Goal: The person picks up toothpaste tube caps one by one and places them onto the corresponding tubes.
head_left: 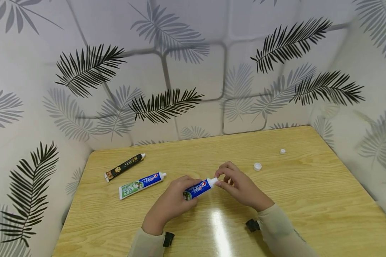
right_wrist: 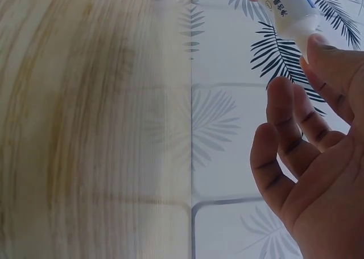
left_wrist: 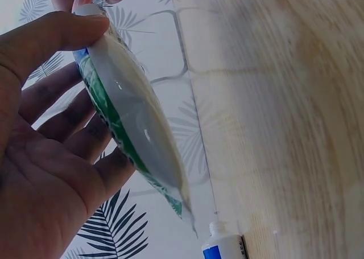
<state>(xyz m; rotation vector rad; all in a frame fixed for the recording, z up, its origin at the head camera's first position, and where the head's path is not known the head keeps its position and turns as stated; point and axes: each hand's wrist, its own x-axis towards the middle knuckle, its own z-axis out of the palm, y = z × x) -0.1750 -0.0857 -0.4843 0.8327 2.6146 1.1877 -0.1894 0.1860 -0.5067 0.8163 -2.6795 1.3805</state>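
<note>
Left hand [head_left: 173,200] around one tube [head_left: 198,189], tip [head_left: 214,181] in right hand's [head_left: 241,185] pinch, two other tubes [head_left: 142,185] [head_left: 124,167], two caps [head_left: 257,166] [head_left: 283,151]

On a table [head_left: 321,192] with a wall [head_left: 199,78] behind it, a person's left hand [head_left: 170,203], near the middle, holds a tube [head_left: 197,189] that points right and slightly back, its tip pinched by the right hand [head_left: 239,184]. Left of the left hand, a nearer tube [head_left: 141,185] lies in front of a farther tube [head_left: 125,167], both angled rightward and back. Beyond the right hand, to its right, a nearer cap [head_left: 257,166] lies in front and left of a farther cap [head_left: 282,151].
</note>
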